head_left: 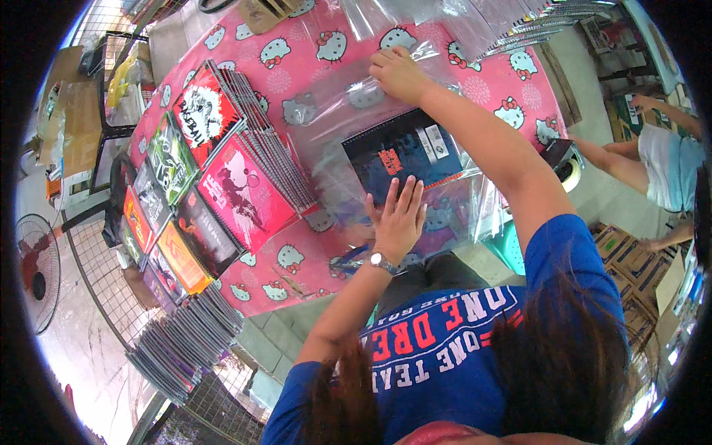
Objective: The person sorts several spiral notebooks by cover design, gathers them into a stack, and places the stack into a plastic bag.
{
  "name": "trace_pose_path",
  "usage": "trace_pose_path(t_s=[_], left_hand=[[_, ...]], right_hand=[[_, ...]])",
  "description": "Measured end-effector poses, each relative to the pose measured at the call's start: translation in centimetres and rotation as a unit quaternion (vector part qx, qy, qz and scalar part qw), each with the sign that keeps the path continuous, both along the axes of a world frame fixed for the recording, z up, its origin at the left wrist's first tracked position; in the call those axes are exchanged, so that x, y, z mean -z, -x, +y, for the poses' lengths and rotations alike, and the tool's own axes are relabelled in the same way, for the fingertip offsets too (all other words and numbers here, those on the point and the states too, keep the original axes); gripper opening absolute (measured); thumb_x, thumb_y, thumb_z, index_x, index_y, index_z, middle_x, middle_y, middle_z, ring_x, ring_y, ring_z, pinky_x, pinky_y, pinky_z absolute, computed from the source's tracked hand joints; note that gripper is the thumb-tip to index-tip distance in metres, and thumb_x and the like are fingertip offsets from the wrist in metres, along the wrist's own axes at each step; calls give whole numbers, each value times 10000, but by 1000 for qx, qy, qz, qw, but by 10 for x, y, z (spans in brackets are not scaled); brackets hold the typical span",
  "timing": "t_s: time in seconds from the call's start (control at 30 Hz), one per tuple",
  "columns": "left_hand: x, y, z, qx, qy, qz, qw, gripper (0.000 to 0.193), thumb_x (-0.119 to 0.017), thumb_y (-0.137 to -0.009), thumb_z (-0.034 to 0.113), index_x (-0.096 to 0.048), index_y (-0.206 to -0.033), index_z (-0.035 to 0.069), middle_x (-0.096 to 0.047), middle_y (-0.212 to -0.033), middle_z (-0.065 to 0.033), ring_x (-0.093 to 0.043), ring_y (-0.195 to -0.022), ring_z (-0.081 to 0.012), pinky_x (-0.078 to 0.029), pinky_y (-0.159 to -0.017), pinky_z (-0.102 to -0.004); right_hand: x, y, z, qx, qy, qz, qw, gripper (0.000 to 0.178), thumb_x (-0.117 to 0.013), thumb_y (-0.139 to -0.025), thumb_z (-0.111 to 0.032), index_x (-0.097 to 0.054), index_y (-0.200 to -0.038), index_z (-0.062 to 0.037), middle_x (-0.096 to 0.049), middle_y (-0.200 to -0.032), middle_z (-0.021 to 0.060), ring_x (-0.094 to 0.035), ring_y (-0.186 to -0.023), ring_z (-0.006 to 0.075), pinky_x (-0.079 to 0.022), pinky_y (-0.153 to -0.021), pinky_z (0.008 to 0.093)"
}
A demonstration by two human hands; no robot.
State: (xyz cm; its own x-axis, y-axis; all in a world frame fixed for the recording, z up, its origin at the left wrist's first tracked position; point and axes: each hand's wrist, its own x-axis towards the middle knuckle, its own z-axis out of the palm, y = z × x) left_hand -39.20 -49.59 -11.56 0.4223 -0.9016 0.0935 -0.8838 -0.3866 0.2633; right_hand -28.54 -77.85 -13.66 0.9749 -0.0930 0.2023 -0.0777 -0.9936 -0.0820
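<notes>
A dark blue spiral notebook [378, 159] with orange lettering and a white label lies on clear plastic bags [319, 141] at the middle of the table. My left hand [397, 226], wearing a wristwatch, rests flat with fingers spread over the notebook's near edge. Beyond the notebook's far edge, my right hand [400, 74] has its fingers curled down on the clear plastic; its fingertips are partly hidden. Whether the notebook is inside a bag or only on top of it, I cannot tell.
A pink patterned cloth [289, 256] covers the round table. Several spiral notebooks [241, 193] lie in overlapping rows at left, with a stack [185, 345] below. More plastic bags [460, 30] lie at the far side. A tape dispenser [567, 167] sits at the right edge, near another person [660, 159].
</notes>
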Motion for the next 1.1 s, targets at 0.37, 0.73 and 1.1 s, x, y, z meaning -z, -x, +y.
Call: trace_pose_path(t_s=[0.37,0.73,1.1], left_hand=[[-11,-51,-39,-14,101,-218,971,538,-684,-718,226,-551,-1236,164,-389,-1348,-131,-359,-1251,-313,-272,-1001,-525],[-38,-102,-69,114,-52,-9,992,100,-631,-739,164,-681,-762,81,-632,-762,-72,-605,-800,-254,-422,-805,-377],[-53,-149,-102,117,-209,329,914,206,-767,-662,132,-645,-708,-28,-632,-661,-107,-571,-589,-176,-444,-577,-318]], right_hand=[[-26,165,112,50,-38,-82,995,130,-560,-774,-191,-620,-880,-145,-566,-1128,8,-508,-1091,178,-373,-919,415],[-21,163,124,142,-5,-117,983,242,-534,-815,-203,-573,-1052,-229,-537,-1100,0,-529,-1010,178,-377,-879,411],[-9,169,140,163,-32,-102,981,470,-508,-831,-209,-479,-1290,-303,-487,-1176,4,-511,-1050,164,-351,-901,406]])
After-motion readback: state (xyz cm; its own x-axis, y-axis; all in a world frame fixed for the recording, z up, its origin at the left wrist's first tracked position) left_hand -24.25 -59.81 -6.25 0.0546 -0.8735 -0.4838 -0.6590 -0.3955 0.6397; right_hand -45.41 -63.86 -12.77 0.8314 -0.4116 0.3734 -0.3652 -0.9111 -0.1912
